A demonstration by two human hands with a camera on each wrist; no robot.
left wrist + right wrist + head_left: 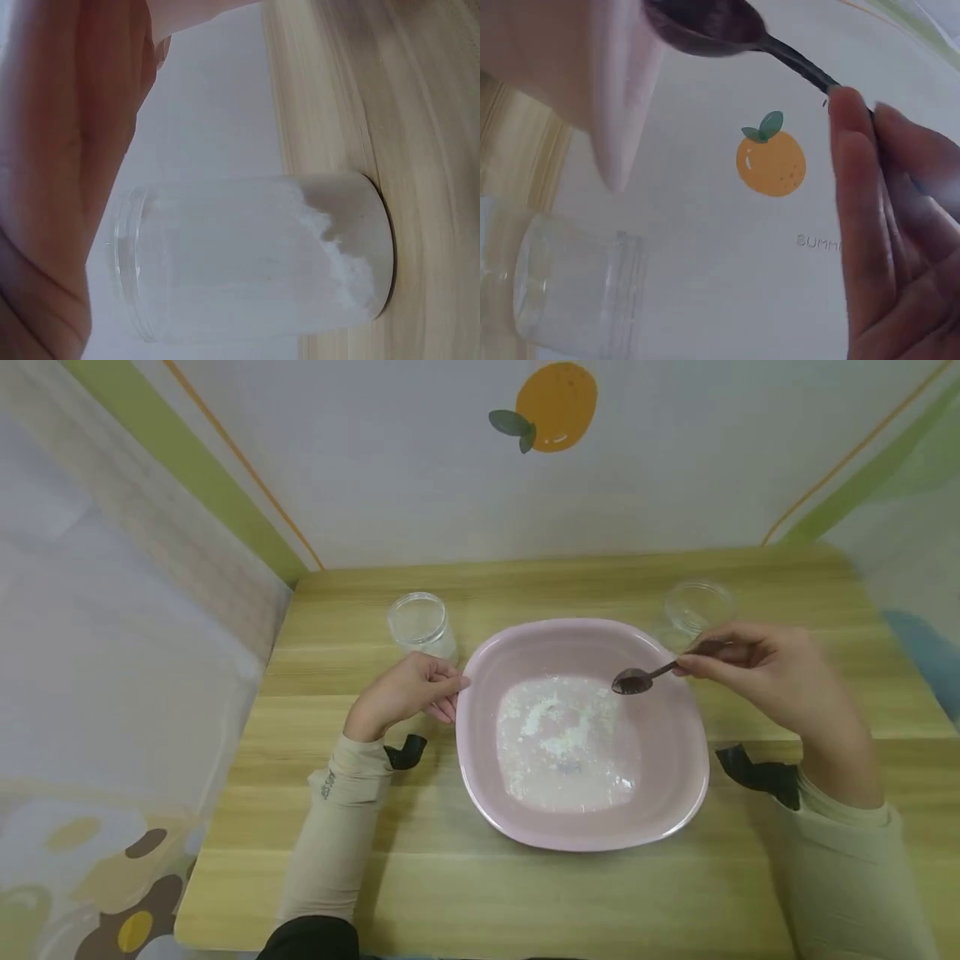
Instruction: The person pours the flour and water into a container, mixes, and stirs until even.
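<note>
Staged tabletop booth: wooden table (375, 827), printed orange-fruit backdrop (556, 406) wrapping around.

We note a small dark spoon (636, 680), held level by its handle over the right part of a pink dish (480, 760), bowl pointing left. The dish sits mid-counter, shallow, square with rounded corners, white powder (562, 739) spread across its bottom.

Plate (480, 777) mid-table (450, 893) — one jar (422, 625) behind-left, another (697, 604) behind-right
</note>
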